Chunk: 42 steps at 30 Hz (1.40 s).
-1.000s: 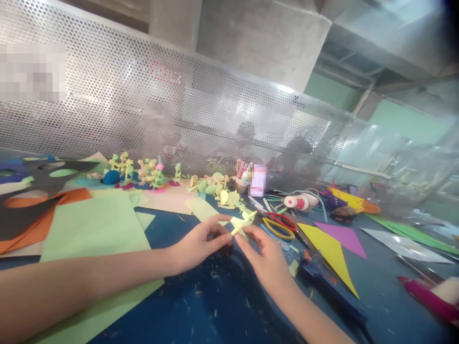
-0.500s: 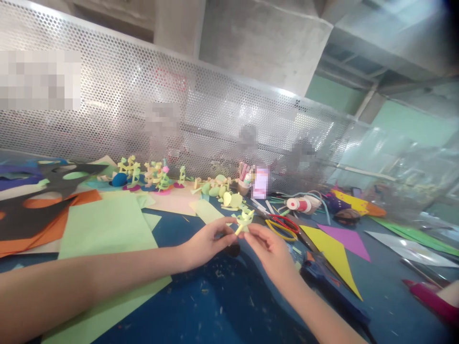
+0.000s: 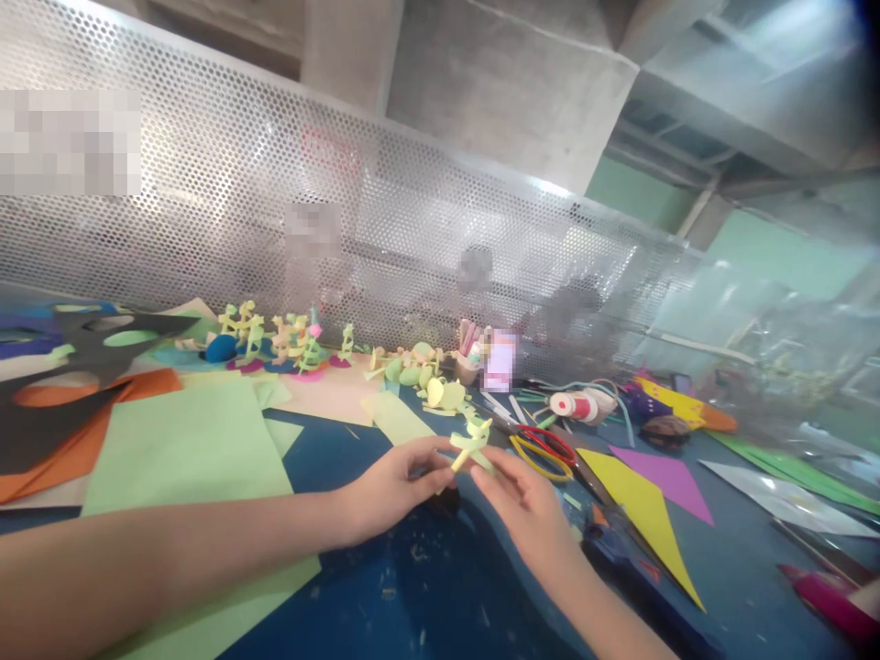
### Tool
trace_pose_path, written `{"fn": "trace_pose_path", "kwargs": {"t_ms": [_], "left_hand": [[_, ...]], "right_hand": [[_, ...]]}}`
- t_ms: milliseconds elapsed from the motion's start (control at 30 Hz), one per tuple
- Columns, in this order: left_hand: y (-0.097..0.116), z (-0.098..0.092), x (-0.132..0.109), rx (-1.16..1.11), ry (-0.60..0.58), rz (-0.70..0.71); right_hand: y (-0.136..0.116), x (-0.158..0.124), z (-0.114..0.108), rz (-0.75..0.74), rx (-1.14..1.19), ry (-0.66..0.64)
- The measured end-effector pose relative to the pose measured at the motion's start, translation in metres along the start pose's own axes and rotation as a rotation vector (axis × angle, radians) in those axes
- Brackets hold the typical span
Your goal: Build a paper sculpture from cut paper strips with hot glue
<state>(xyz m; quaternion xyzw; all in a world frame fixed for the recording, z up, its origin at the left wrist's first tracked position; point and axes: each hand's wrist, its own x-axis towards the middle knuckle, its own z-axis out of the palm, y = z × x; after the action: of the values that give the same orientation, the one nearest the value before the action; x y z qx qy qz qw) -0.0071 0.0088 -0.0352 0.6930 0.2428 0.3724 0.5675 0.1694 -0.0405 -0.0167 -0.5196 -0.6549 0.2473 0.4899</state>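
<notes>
Over the blue tabletop, both hands meet at a small pale yellow-green craft piece [image 3: 471,444], which looks built from a thin rod and curled paper or foam strips. Its lower left end is pinched by the fingertips of my left hand [image 3: 393,488]. On its right side, the thumb and fingers of my right hand [image 3: 523,506] close around a strip. My fingertips partly hide the lower part of the piece. Behind it lie several loose pale ovals [image 3: 444,392], and similar finished-looking figures [image 3: 309,348] stand farther back on the left.
Light green sheets [image 3: 192,449] lie under my left forearm. Red-and-yellow-handled scissors [image 3: 543,454] rest just beyond my right hand, near a yellow sheet [image 3: 636,509] and a dark blue tool [image 3: 639,573]. A white-and-red spool [image 3: 581,405] sits behind. A perforated metal screen [image 3: 405,229] runs along the back.
Both hands have come slightly lower in view with the craft piece. The piece is tilted a little differently, so more of its crossing strips shows. Both hands keep hold.
</notes>
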Motion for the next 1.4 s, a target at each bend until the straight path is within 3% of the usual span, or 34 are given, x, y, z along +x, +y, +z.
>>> {"fn": "trace_pose_path", "kwargs": {"t_ms": [167,400,667,800,967,1400], "left_hand": [[-0.002,-0.001,-0.001,-0.017,0.027,-0.050],[0.012,0.000,-0.003,0.018,-0.018,0.015],[0.018,0.001,-0.006,0.080,-0.033,0.061],[0.013,0.000,-0.006,0.129,0.018,0.073],[0.011,0.000,-0.006,0.061,0.002,0.035],[0.012,0.001,-0.007,0.022,-0.005,0.080]], "right_hand": [[-0.002,-0.002,-0.001,0.011,-0.032,-0.038],[0.001,-0.003,0.003,0.044,0.098,-0.118],[0.003,-0.004,0.003,0.011,-0.017,-0.049],[-0.001,-0.007,0.004,0.038,0.020,-0.032],[-0.004,-0.008,0.005,0.035,0.047,-0.019],[-0.003,-0.009,0.004,0.023,0.073,-0.062]]}}
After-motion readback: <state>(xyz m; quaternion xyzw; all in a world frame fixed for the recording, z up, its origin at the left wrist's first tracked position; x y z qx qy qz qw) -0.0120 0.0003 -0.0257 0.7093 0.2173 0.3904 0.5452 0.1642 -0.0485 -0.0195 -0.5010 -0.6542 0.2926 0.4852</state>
